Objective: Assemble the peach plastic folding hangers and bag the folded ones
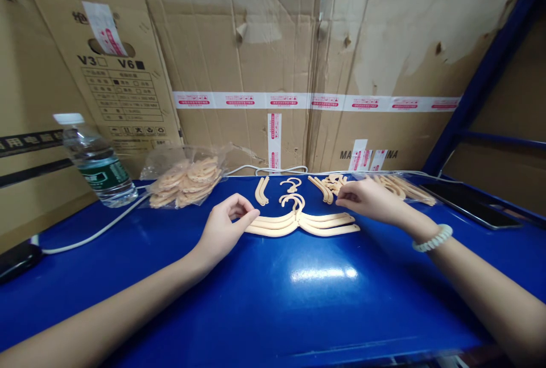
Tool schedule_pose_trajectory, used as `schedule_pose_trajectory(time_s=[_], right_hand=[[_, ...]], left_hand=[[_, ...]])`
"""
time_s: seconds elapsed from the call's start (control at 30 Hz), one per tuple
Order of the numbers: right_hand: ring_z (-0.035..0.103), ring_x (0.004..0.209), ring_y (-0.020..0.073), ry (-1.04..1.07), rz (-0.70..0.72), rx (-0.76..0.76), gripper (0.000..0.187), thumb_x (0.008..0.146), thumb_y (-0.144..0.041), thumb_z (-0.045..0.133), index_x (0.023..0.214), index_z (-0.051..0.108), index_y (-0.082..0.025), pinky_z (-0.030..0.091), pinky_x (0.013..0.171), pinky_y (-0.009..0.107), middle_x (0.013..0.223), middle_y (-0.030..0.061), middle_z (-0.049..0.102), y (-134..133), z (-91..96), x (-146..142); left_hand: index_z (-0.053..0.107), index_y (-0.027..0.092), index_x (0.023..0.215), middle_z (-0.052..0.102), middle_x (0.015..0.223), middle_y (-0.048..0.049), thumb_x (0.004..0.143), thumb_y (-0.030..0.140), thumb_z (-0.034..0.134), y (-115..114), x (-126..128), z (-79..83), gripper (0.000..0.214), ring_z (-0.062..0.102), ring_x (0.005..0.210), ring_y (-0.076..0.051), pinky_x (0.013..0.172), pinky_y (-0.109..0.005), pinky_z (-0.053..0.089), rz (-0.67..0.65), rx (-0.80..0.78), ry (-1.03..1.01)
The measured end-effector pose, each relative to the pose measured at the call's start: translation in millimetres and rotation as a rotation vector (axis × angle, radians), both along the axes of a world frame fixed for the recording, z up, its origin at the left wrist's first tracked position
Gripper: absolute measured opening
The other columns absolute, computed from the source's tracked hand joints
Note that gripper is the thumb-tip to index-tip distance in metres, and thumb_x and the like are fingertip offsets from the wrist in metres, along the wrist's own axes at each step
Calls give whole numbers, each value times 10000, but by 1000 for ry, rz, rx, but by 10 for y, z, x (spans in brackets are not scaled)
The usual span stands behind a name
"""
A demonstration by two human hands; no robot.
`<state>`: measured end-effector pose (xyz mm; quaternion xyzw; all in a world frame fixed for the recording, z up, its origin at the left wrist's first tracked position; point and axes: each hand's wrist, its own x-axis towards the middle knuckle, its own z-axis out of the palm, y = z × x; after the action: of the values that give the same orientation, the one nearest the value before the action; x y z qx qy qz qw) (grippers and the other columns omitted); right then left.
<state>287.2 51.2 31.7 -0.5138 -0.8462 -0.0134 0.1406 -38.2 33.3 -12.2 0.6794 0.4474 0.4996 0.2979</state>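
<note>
A small stack of cream plastic hangers (pixel 301 221) lies on the blue table (pixel 273 294) in front of me. My left hand (pixel 225 227) rests at the stack's left tip, fingers curled with thumb and forefinger near the end of the arm. My right hand (pixel 370 199) is at the stack's right side, fingers bent and touching loose cream pieces (pixel 330 185) just behind it. A single hook piece (pixel 290 184) and a curved arm piece (pixel 261 190) lie apart behind the stack.
A clear bag of cream parts (pixel 187 177) sits at the back left beside a water bottle (pixel 97 160). More parts in plastic (pixel 403 186) lie at the back right, next to a dark phone (pixel 471 204). White cable (pixel 94 234) crosses the left; cardboard boxes (pixel 273 61) wall the back.
</note>
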Motion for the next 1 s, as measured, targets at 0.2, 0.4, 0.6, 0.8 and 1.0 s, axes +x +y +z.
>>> schedule_pose_trajectory(time_s=[0.2, 0.4, 0.6, 0.8, 1.0], right_hand=[[513, 512, 151, 8, 5, -4, 284, 885, -360, 501, 743, 662, -175, 302, 492, 256, 591, 32, 617, -5, -2, 0], [519, 513, 151, 22, 2, -6, 297, 891, -382, 498, 748, 660, -179, 306, 489, 257, 606, 35, 631, -15, -2, -5], [542, 529, 157, 31, 0, -9, 296, 899, -387, 491, 751, 646, -182, 317, 496, 260, 634, 39, 655, -12, -12, 0], [584, 575, 174, 32, -8, -1, 281, 893, -383, 501, 760, 643, -181, 339, 512, 266, 684, 53, 680, -10, -12, 5], [580, 573, 170, 31, 5, 11, 303, 902, -394, 490, 748, 644, -183, 346, 521, 271, 676, 56, 679, -9, -18, 10]], left_hand=[[542, 188, 707, 610, 697, 16, 732, 331, 689, 16, -9, -7, 207, 614, 659, -155, 623, -267, 472, 9, 17, -30], [560, 184, 704, 598, 670, 24, 692, 304, 703, 24, -6, 11, 187, 597, 633, -145, 607, -256, 464, 7, 2, -66], [557, 180, 705, 567, 659, 36, 687, 307, 704, 2, -1, 49, 195, 559, 614, -127, 589, -239, 425, 7, -19, -110], [546, 182, 696, 556, 655, 39, 675, 307, 705, 5, -8, 54, 204, 541, 609, -122, 585, -238, 410, 15, -24, -132], [551, 184, 715, 573, 662, 30, 685, 315, 688, 20, -29, 66, 192, 558, 606, -130, 579, -239, 426, 15, -11, -89]])
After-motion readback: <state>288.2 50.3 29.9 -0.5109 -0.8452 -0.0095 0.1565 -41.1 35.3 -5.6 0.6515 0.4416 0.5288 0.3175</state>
